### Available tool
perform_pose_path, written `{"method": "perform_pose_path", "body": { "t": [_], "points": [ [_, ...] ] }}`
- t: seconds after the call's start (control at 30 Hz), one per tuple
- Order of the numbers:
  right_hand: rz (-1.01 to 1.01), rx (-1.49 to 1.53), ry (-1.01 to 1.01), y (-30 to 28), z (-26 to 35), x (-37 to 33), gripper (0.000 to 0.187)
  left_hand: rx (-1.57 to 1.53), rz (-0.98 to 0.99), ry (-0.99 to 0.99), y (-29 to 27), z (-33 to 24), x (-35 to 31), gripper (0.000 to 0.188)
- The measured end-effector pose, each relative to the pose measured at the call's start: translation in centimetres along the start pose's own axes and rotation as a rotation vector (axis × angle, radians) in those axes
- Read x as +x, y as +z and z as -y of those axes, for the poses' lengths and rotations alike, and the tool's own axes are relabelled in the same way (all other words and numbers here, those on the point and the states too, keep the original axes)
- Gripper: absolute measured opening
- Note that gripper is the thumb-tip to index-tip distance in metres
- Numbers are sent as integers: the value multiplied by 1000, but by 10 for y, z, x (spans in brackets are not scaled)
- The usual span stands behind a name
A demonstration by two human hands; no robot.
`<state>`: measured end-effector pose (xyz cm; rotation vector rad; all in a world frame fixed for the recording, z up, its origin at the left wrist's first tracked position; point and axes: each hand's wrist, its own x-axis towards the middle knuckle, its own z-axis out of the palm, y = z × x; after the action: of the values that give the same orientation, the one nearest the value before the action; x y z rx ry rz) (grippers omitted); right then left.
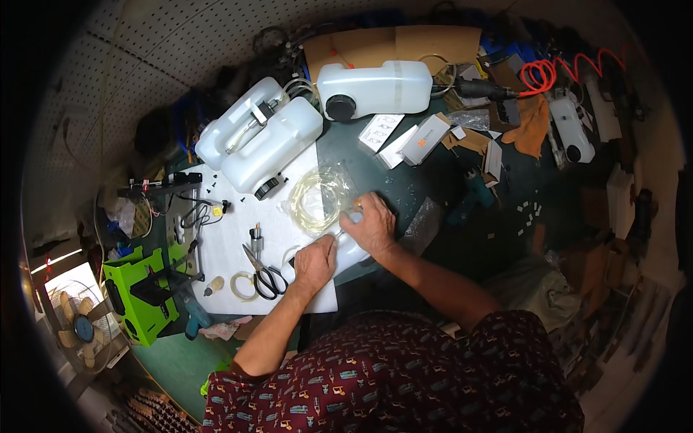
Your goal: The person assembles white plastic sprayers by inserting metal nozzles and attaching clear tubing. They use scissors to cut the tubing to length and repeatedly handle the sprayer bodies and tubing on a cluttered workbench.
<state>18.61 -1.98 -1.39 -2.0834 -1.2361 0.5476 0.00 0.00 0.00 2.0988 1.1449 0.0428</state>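
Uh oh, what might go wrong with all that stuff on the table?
The scissors lie close to the left hand, so a careless reach might end in a poke. The small black bits lie loose on the white sheet, so a bump could scatter them. The coiled clear tube sits near the right hand, so it might get snagged.

From the right hand (374,224), a lane opens at one o'clock over dark green tabletop (399,178), until white cartons (424,141) block it! Coiled tubing (302,202) crowds ten, scissors (266,278) bar eight, clear plastic (423,224) sits at three.
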Motion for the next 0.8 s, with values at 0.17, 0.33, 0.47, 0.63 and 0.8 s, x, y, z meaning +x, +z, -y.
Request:
{"method": "perform_pose_path", "body": {
  "t": [0.17,0.33,0.47,0.63,0.8],
  "points": [
    [-12,-12,-14,-4,-5,-2,34,-25,11,6,3,-7,0,17],
    [-19,-10,-16,-3,-2,-1,34,29,-33,-16,6,-6,2,17],
    [-29,-5,-26,-3,-2,0,35,42,-35,-65,7,-10,5,16],
    [-43,-21,-42,-1,-1,-1,34,6,-29,-19,6,-5,3,17],
    [-56,-35,-49,0,0,-2,29,4,-43,-7,6,-5,2,18]
  ]
}}
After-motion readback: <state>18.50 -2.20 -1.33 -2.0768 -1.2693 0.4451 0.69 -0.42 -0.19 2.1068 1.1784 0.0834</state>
